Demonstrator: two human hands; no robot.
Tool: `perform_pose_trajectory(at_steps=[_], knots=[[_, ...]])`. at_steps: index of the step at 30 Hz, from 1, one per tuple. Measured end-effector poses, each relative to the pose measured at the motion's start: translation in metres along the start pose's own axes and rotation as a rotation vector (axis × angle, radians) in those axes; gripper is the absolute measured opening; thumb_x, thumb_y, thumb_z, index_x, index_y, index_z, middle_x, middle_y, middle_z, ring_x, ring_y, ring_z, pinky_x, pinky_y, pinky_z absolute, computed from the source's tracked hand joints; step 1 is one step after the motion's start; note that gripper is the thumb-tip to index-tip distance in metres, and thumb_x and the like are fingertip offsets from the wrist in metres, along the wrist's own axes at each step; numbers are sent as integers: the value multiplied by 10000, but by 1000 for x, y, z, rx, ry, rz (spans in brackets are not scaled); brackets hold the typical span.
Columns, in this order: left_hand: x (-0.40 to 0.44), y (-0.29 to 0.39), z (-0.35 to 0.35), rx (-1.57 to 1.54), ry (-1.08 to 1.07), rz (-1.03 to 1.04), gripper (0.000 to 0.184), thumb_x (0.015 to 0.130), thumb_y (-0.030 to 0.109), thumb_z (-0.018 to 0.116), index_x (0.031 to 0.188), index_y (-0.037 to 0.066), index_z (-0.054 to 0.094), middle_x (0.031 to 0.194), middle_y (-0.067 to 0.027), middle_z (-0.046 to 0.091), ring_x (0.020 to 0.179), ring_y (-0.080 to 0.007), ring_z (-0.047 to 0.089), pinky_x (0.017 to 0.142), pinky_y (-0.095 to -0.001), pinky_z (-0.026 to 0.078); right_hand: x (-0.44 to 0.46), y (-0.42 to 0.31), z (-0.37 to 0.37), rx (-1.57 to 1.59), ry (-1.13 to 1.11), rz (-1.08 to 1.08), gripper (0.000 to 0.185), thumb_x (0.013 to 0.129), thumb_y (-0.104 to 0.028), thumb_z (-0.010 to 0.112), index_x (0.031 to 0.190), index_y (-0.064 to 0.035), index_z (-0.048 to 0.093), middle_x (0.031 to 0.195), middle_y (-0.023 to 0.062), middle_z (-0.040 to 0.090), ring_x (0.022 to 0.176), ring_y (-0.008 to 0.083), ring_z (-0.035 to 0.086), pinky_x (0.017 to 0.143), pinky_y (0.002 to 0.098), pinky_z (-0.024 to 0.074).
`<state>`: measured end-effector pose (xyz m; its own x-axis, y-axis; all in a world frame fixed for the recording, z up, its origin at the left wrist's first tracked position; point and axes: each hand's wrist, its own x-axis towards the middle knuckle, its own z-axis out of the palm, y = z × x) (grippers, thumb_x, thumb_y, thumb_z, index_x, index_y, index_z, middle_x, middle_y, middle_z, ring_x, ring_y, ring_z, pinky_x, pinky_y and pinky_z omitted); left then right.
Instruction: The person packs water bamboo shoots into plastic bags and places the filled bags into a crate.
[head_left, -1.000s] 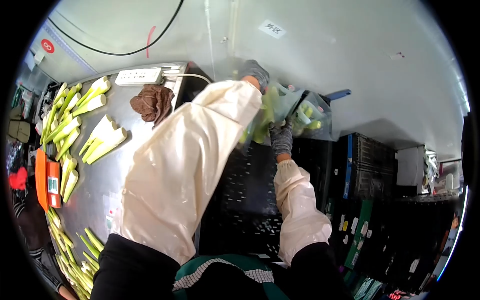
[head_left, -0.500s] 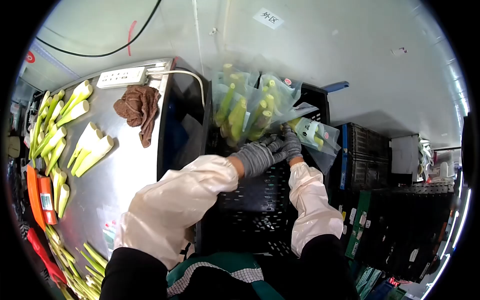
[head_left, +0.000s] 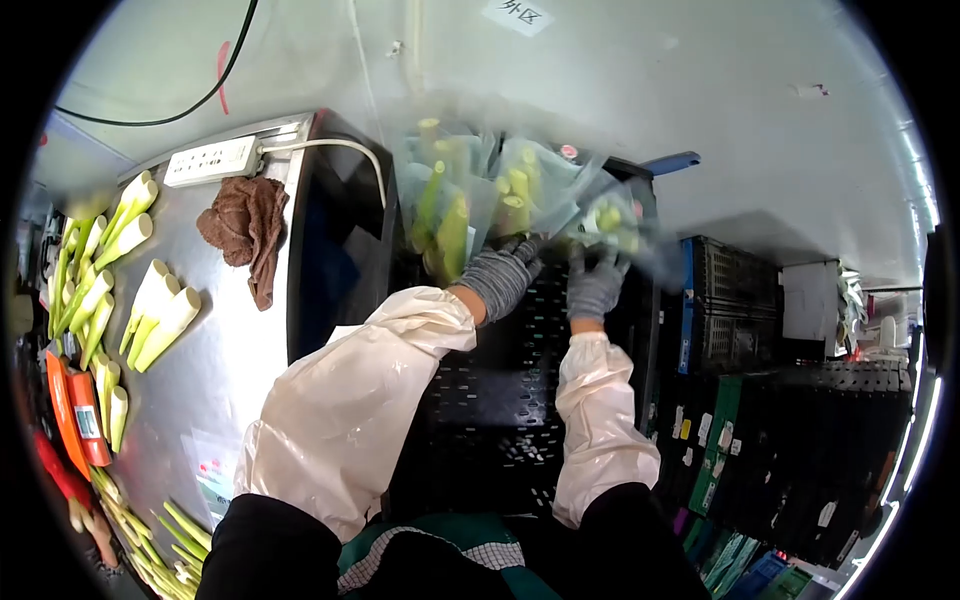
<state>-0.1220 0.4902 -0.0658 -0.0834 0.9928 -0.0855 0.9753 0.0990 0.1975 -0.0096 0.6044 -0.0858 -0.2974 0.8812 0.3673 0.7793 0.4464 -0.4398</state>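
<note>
Several clear plastic bags of pale green stalks, which look like water bamboo shoots, stand at the far end of a black crate (head_left: 480,390). My left hand (head_left: 500,282), in a grey glove, has its fingers stretched against the base of the middle bag (head_left: 520,185); its fingertips are partly hidden. Beside it, my right hand (head_left: 596,285), gloved alike, is open with fingers spread at the lower end of the right-hand bag (head_left: 612,222), which is blurred. Another bag (head_left: 440,205) leans at the left.
On the steel table (head_left: 235,350) at left lie loose shoots (head_left: 165,315), a brown cloth (head_left: 245,230), a power strip (head_left: 212,160) and an orange scale (head_left: 85,420). Another person's hand (head_left: 92,530) shows at lower left. Stacked black crates (head_left: 790,460) stand at right.
The right-hand bag has moved up and left, closer to upright beside the others. My right hand has drawn apart from my left and spread its fingers. The view has shifted slightly.
</note>
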Motion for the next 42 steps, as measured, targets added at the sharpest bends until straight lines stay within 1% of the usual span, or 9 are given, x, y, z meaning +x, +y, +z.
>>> perform_pose_trajectory(at_steps=[8, 11, 14, 18, 22, 28, 36, 39, 42], knots=[[-37, 19, -35, -595, 119, -31, 350, 738, 62, 423, 1084, 6, 440, 1138, -230, 411, 945, -352, 481, 809, -387, 401, 79, -50, 18, -650, -509, -266, 182, 767, -233, 476, 843, -134, 609, 841, 108, 604, 793, 271, 581, 615, 359, 471], [-41, 37, -12, -624, 460, -89, 318, 751, 113, 417, 1043, 4, 481, 1154, -200, 411, 1016, -337, 438, 850, -377, 378, 80, -21, 32, -183, -381, -336, 297, 725, -268, 502, 970, -113, 566, 893, 109, 588, 823, 311, 540, 692, 361, 433], [-59, 46, -22, -498, 187, -66, 355, 722, 170, 503, 1052, 41, 485, 1164, -173, 407, 1035, -325, 428, 846, -366, 391, 103, 22, 82, -9, -548, -164, 322, 714, -201, 533, 1001, -57, 540, 941, 139, 577, 832, 313, 540, 709, 326, 420], [-128, 56, -56, -598, 436, -132, 326, 748, 175, 488, 1039, 28, 481, 1097, -202, 451, 913, -338, 498, 791, -376, 412, 111, 53, 74, 319, -654, -413, 275, 728, -130, 551, 954, 27, 541, 924, 103, 576, 817, 213, 525, 714, 313, 417], [-227, 57, -67, -682, 545, -414, 331, 768, 187, 499, 1078, 73, 475, 1046, -147, 500, 842, -268, 551, 705, -329, 469, 80, 59, 11, 678, -652, 312, 272, 791, -124, 501, 1027, 11, 510, 950, 89, 553, 815, 152, 533, 685, 246, 437], [-388, 83, -75, -692, 670, -1290, 226, 711, 129, 586, 915, 42, 540, 828, -119, 553, 727, -232, 562, 617, -306, 466, 39, 94, -35, 1119, -439, 431, 350, 863, -260, 336, 1077, -11, 459, 963, 145, 536, 842, 224, 531, 756, 347, 430], [-486, 142, -22, -202, 344, -1756, 815, 637, 331, 640, 1254, 7, 216, 1299, -233, 170, 1200, -388, 158, 973, -444, 180, -251, -227, -152, 742, -1017, -1349, 214, 710, -174, 582, 894, -65, 559, 941, 105, 540, 840, 278, 528, 700, 360, 438], [-495, 157, -3, -232, 470, -1751, 858, 617, 339, 649, 1260, -2, 195, 1315, -230, 126, 1214, -394, 118, 985, -450, 156, -320, -277, -154, 225, -999, -1589, 671, 732, -437, 491, 1245, -52, 288, 1332, 133, 195, 1220, 297, 197, 960, 468, 179], [-498, 169, 4, -240, 452, -1782, 888, 590, 319, 667, 1258, -13, 186, 1322, -226, 105, 1219, -398, 94, 989, -446, 152, -359, -295, -147, -86, -1023, -1623, 783, 724, -515, 461, 1293, -61, 173, 1370, 119, 57, 1255, 327, 32, 931, 580, 69]])
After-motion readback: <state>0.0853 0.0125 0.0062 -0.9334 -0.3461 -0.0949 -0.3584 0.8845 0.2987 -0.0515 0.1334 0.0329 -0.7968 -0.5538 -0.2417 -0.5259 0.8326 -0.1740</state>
